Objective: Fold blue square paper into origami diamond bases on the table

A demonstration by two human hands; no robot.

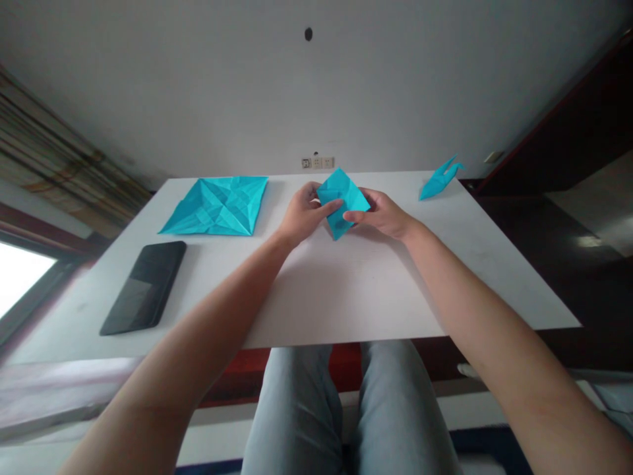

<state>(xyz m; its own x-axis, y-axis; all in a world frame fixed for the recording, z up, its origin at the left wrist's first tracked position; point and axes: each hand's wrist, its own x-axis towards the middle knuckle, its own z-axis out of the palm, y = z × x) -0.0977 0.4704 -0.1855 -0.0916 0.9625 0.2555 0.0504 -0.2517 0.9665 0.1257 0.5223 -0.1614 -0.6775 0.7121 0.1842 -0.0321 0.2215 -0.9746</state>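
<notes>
A small folded piece of blue paper (342, 201) is held above the white table (346, 290), near its far middle. My left hand (302, 218) pinches its left side, thumb on top of the paper. My right hand (383, 212) grips the right side, fingers closed on the paper's edge. Both hands touch the paper and each other's fingertips are close. The paper's lower corner points down toward the table.
A larger creased blue sheet (217, 206) lies flat at the far left. A black tablet (146, 285) lies at the near left. A finished blue folded figure (439, 179) stands at the far right corner. A wall socket (318, 162) sits behind the table. My knees show below the near edge.
</notes>
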